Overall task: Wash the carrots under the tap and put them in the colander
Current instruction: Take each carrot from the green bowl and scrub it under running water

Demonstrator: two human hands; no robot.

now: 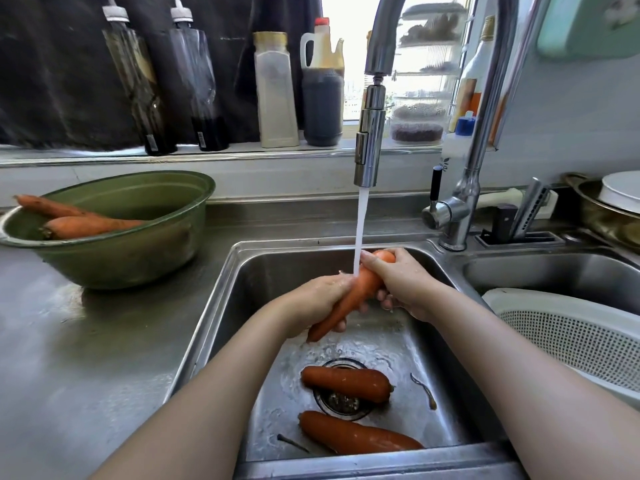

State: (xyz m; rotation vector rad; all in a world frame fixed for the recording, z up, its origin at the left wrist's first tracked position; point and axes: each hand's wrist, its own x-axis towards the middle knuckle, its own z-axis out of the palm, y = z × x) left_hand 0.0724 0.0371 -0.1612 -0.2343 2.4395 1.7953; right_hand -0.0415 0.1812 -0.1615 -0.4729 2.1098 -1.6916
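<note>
Both hands hold one carrot [356, 292] over the steel sink [239, 289], under the running tap [370, 147]. My left hand [317, 304] grips its lower, thin half. My right hand [398, 282] wraps its thick upper end, where the water stream lands. Two more carrots lie on the sink floor: one [346, 383] across the drain, another [356, 434] near the front wall. A green bowl [117, 251] on the left counter holds two carrots [86, 225]. The white colander [571, 330] sits in the right basin, and no carrots show in it.
Bottles of oil and sauce [322, 88] line the window ledge behind the sink. The tap's lever and base [450, 216] stand between the two basins. A knife block [519, 223] and a pot with a white plate [616, 202] sit at the back right. A carrot scrap [424, 391] lies by the drain.
</note>
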